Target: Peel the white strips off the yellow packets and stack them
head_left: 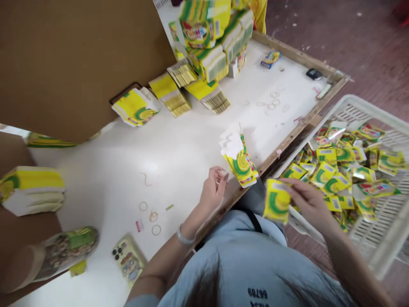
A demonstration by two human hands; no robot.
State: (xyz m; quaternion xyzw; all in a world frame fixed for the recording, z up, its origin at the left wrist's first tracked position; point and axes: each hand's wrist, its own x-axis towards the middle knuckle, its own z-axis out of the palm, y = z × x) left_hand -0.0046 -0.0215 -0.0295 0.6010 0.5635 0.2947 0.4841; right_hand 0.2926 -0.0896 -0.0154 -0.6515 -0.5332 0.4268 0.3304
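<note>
My right hand (pixel 306 200) grips a yellow and green packet (pixel 276 204) at the near edge of the white crate (pixel 380 238), which holds several loose packets (pixel 338 170) of the same kind. My left hand (pixel 213 188) hovers over the white table (pixel 179 149) with its fingers curled and nothing in them. Just right of that hand stands a small bundle of flat yellow cartons (pixel 239 160) at the table's edge.
Stacks of flat yellow cartons (pixel 204 51) are piled at the back against a brown board (pixel 73 59). More bundles (pixel 32 187) lie at the left. A phone (pixel 128 258), rubber bands (pixel 153 217) and a bag of snacks (pixel 67 249) lie near me.
</note>
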